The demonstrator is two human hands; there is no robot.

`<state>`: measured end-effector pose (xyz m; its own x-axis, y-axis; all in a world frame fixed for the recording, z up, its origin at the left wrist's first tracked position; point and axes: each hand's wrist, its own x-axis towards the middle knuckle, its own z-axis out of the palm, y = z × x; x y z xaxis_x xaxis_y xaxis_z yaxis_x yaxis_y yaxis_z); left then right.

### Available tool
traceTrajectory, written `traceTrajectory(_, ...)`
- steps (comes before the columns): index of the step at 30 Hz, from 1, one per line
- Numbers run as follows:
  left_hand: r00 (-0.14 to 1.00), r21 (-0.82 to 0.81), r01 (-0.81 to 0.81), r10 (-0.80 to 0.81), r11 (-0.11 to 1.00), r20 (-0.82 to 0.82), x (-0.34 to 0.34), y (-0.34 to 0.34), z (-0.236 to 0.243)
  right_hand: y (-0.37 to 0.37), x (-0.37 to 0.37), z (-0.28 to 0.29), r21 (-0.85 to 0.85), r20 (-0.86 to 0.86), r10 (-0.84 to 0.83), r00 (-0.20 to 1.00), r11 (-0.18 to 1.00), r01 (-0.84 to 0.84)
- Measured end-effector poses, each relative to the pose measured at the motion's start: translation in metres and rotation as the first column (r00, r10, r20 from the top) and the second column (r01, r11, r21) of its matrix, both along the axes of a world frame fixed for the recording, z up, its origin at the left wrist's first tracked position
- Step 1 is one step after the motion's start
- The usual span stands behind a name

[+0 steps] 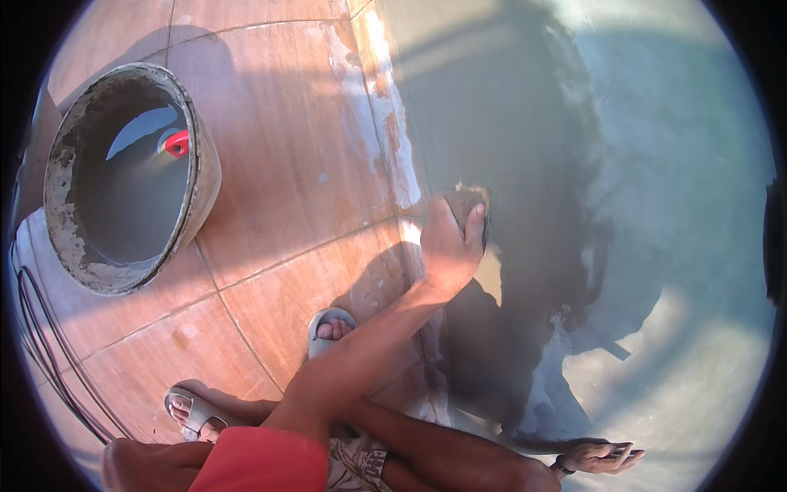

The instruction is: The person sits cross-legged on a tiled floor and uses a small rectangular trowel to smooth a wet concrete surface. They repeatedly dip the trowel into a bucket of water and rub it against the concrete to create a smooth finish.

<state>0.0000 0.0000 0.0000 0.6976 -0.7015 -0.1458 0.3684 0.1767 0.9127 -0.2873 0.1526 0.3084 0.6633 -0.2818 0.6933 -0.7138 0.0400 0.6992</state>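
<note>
My left hand (452, 250) reaches up and is closed round a worn brown sponge (469, 199) with a ragged yellowish edge. The sponge is against the smooth grey plaster surface (525, 123), on a darker patch that looks wet, just right of the tile edge. At the lower right, past my knee, my right hand (602, 457) holds nothing; its fingers are apart and loosely bent. A dark band circles that wrist.
A cement-crusted bucket (205, 176) with cloudy water stands on the orange tiles (279, 139) at the left. Something red (176, 144) pokes out of the water. Dark cables (51, 344) run along the left side. My sandalled feet (197, 412) rest on the tiles.
</note>
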Motion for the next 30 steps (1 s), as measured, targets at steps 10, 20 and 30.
traceTrajectory(10,0.932,-0.148,0.081,-0.022,0.986,0.361,-0.036,0.054,0.036,0.005,-0.006,-0.003,-0.033,-0.057,-0.049,0.997,0.998,0.047)
traceTrajectory(20,0.836,-0.298,0.317,-0.117,0.901,0.536,-0.067,0.08,0.092,0.008,-0.005,-0.002,-0.018,-0.061,-0.122,0.991,0.992,0.121)
traceTrajectory(30,0.926,-0.263,0.135,-0.028,0.955,0.375,-0.028,0.041,0.079,0.009,-0.005,0.0,0.015,-0.056,-0.081,0.995,0.997,0.082)
